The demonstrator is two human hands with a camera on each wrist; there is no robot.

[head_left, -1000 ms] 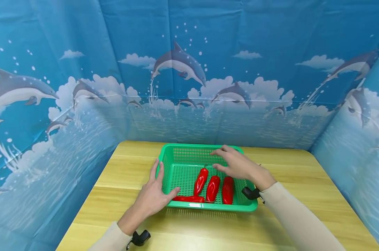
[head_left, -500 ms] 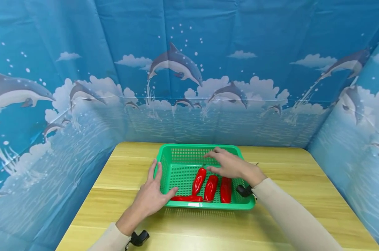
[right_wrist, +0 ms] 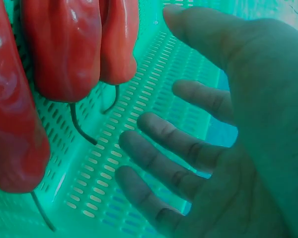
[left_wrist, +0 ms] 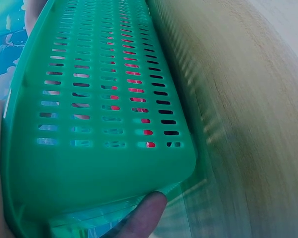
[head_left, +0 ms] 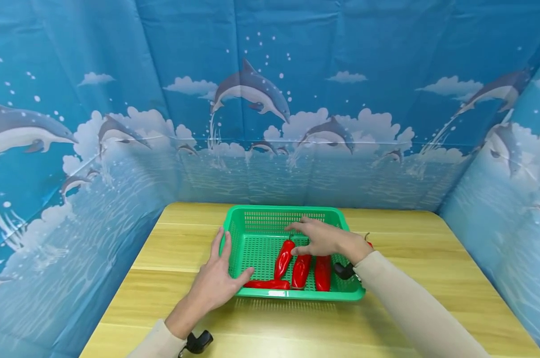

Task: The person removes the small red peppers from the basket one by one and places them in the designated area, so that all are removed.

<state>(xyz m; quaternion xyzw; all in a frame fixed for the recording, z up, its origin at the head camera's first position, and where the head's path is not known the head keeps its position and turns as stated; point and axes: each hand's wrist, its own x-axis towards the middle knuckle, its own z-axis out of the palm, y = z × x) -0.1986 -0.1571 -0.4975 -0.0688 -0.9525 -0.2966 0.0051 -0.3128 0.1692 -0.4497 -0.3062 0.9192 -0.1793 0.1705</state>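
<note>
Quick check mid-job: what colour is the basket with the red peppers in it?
The basket is bright green, best seen in the head view.

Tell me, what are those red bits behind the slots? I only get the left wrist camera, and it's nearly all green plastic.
Observer: Red peppers. The head view shows four in the green basket, one lying crosswise along the near side.

Visitor: Is the right hand holding any of them?

Observer: No. In the right wrist view, the right hand has its fingers spread, with nothing between them.

Visitor: Is there anything red outside the basket?

Observer: Yes, the head view shows a red tip with a stem to the basket's right; the arm hides the rest.
</note>
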